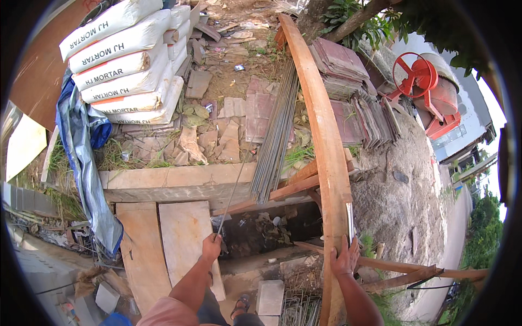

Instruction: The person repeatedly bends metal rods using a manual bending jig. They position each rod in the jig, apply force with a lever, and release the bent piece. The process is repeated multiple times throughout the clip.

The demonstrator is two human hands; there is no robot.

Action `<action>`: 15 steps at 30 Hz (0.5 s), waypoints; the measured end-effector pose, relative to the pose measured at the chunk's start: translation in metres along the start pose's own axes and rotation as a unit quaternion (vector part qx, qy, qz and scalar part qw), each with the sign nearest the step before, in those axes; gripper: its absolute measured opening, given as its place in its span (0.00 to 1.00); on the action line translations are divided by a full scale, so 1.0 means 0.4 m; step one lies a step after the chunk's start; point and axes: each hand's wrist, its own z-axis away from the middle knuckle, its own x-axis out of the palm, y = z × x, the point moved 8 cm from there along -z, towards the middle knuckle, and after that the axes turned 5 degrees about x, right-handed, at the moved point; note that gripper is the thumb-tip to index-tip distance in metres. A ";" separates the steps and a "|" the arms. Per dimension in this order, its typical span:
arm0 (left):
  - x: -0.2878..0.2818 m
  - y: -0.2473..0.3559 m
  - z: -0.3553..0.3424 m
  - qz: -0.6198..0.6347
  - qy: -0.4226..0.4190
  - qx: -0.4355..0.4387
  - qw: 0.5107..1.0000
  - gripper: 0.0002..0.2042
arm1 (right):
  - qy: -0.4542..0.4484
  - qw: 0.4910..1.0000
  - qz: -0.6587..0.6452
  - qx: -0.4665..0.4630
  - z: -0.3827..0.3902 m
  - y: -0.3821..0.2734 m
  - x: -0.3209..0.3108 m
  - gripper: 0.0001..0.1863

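Observation:
My left hand [211,248] is closed round the near end of a thin steel rod [232,194], which slants up and away over the concrete ledge. My right hand [344,259] lies on the right edge of a long wooden beam [321,119], fingers stretched forward and thumb apart. Just beyond its fingertips a shiny metal strip [350,220] runs along the beam's edge; whether the fingers touch it I cannot make out. Left of the beam, a bundle of steel rods [274,141] rests with its near ends over the ledge [179,176].
A dark, debris-filled trench [255,231] lies below the ledge, beside two flat boards [185,239]. Stacked white mortar bags [125,65] stand far left, near a blue-silver tarp [84,152]. Piled tiles [340,68] and an orange concrete mixer [435,87] are far right. Timber braces [402,266] stick out right.

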 end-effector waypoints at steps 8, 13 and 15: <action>-0.362 -0.041 0.463 -0.172 0.103 0.099 0.975 0.13 | 0.072 0.996 -0.048 0.016 0.001 0.007 -0.014 0.34; -0.489 -0.019 0.799 -0.221 0.134 0.118 0.959 0.12 | 0.087 0.987 -0.116 0.074 -0.030 0.067 0.000 0.26; -0.468 -0.040 0.875 -0.200 0.111 0.157 0.961 0.14 | 0.045 0.987 -0.130 0.082 -0.054 0.101 0.016 0.23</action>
